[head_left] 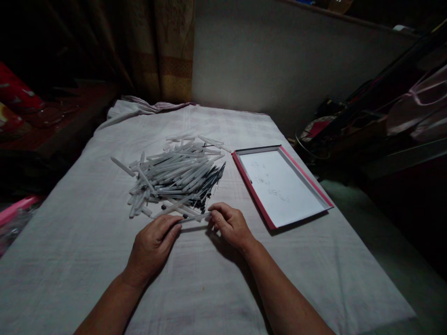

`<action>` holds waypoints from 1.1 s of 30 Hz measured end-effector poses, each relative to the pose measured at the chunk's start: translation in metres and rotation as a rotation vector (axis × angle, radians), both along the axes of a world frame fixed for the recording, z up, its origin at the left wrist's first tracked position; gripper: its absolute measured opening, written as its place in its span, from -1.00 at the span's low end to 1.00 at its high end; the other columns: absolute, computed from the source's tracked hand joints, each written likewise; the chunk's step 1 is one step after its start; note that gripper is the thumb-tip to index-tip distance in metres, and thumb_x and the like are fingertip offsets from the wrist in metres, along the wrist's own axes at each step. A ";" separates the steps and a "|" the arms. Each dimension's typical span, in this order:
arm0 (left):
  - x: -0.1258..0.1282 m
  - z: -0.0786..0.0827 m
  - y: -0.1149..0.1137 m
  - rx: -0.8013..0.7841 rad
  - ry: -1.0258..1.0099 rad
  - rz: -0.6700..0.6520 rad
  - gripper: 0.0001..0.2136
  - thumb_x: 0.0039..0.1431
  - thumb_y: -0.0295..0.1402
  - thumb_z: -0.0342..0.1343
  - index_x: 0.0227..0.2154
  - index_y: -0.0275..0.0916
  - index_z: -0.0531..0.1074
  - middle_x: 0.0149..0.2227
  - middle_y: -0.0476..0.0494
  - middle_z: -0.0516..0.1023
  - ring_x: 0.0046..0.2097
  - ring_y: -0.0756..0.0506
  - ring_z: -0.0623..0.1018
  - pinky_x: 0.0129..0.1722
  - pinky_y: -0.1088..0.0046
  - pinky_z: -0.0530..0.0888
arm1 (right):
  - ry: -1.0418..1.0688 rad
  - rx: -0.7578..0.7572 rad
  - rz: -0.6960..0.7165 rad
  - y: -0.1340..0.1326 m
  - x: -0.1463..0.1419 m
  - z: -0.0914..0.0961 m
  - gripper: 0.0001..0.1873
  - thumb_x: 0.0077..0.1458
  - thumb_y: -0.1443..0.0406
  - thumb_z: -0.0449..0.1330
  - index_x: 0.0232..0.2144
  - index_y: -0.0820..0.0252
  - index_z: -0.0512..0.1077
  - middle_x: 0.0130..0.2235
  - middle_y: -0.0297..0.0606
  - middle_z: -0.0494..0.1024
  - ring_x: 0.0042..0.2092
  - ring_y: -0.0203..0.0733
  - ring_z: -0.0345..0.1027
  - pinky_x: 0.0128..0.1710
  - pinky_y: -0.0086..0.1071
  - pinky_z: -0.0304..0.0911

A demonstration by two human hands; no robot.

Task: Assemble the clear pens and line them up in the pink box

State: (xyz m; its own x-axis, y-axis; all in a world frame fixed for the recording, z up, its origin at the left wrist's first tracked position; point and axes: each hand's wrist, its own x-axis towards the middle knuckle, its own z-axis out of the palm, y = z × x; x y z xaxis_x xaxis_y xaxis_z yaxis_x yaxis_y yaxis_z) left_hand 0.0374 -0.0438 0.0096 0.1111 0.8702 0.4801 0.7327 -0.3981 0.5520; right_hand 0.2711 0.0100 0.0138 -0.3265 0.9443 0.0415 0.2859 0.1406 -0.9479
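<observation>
Between my two hands a thin pen barrel [195, 218] is held level, just above the cloth at the near side of a heap. My left hand [155, 244] pinches its left end, and my right hand [230, 224] pinches its right end; the fingers cover both tips. Right behind them lies the pile of pen parts [174, 170], many clear or whitish tubes. Dark slim pieces, perhaps refills [209, 186], gather at the pile's right side, with small black bits near the front.
A shallow red-edged tray [253, 197] with a marked white bottom sits right of the pile. Everything rests on a pale cloth-covered table [188, 298]. A wall [244, 60] and curtain [174, 51] stand behind. Dark furniture [52, 116] is at left, a cluttered rack [366, 111] at right.
</observation>
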 end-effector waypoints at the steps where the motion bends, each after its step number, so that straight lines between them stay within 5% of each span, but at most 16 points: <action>1: 0.000 0.000 0.000 0.006 0.002 0.000 -0.81 0.32 -0.26 0.09 -0.14 -0.16 0.56 -0.21 -0.11 0.67 -0.20 -0.09 0.66 -0.17 0.44 0.57 | 0.040 -0.018 0.006 0.000 0.000 0.000 -0.74 0.22 0.13 0.11 -0.23 0.17 0.48 -0.46 -0.34 0.53 -0.46 -0.28 0.37 -0.45 -0.46 0.25; 9: 0.001 0.001 0.000 -0.005 -0.006 0.015 -0.79 0.33 -0.24 0.06 -0.17 -0.16 0.57 -0.25 -0.12 0.67 -0.23 -0.10 0.66 -0.20 0.43 0.57 | 0.039 -0.037 -0.047 0.002 -0.002 -0.001 -0.71 0.18 0.13 0.13 -0.49 0.16 0.42 -0.53 -0.35 0.46 -0.48 -0.29 0.34 -0.47 -0.46 0.23; 14: 0.001 0.000 0.000 -0.012 -0.016 0.020 -0.80 0.31 -0.25 0.09 -0.16 -0.16 0.57 -0.23 -0.12 0.67 -0.21 -0.10 0.66 -0.18 0.43 0.57 | 0.099 -0.065 -0.002 0.001 0.000 -0.001 -0.80 0.15 0.17 0.17 -0.27 0.17 0.46 -0.46 -0.35 0.51 -0.47 -0.29 0.35 -0.45 -0.45 0.26; 20: 0.002 0.000 0.000 0.033 -0.013 0.015 -0.82 0.32 -0.28 0.09 -0.17 -0.19 0.56 -0.25 -0.13 0.67 -0.23 -0.08 0.66 -0.20 0.47 0.56 | 0.043 -0.029 -0.025 0.000 -0.001 0.002 -0.73 0.19 0.15 0.13 -0.47 0.17 0.42 -0.52 -0.36 0.46 -0.47 -0.30 0.32 -0.46 -0.46 0.23; 25: 0.001 -0.001 0.000 0.016 -0.017 0.013 -0.83 0.32 -0.30 0.09 -0.17 -0.19 0.56 -0.23 -0.12 0.67 -0.21 -0.08 0.66 -0.19 0.46 0.56 | 0.096 -0.068 0.026 0.000 0.002 -0.003 -0.76 0.18 0.15 0.17 -0.19 0.17 0.45 -0.44 -0.34 0.52 -0.46 -0.29 0.35 -0.46 -0.45 0.26; 30: 0.001 -0.001 0.000 0.030 -0.012 0.010 -0.83 0.32 -0.31 0.09 -0.15 -0.19 0.56 -0.23 -0.13 0.67 -0.21 -0.08 0.66 -0.18 0.46 0.56 | 0.081 -0.058 0.016 0.000 0.001 -0.003 -0.77 0.19 0.13 0.16 -0.37 0.17 0.43 -0.47 -0.32 0.50 -0.46 -0.29 0.34 -0.45 -0.45 0.25; 33: 0.002 0.000 0.000 0.037 -0.028 0.001 -0.83 0.32 -0.32 0.10 -0.16 -0.19 0.56 -0.24 -0.13 0.67 -0.22 -0.07 0.66 -0.19 0.47 0.56 | 0.066 -0.078 0.031 0.000 0.000 -0.003 -0.77 0.20 0.14 0.13 -0.29 0.17 0.44 -0.47 -0.32 0.50 -0.49 -0.28 0.33 -0.47 -0.44 0.24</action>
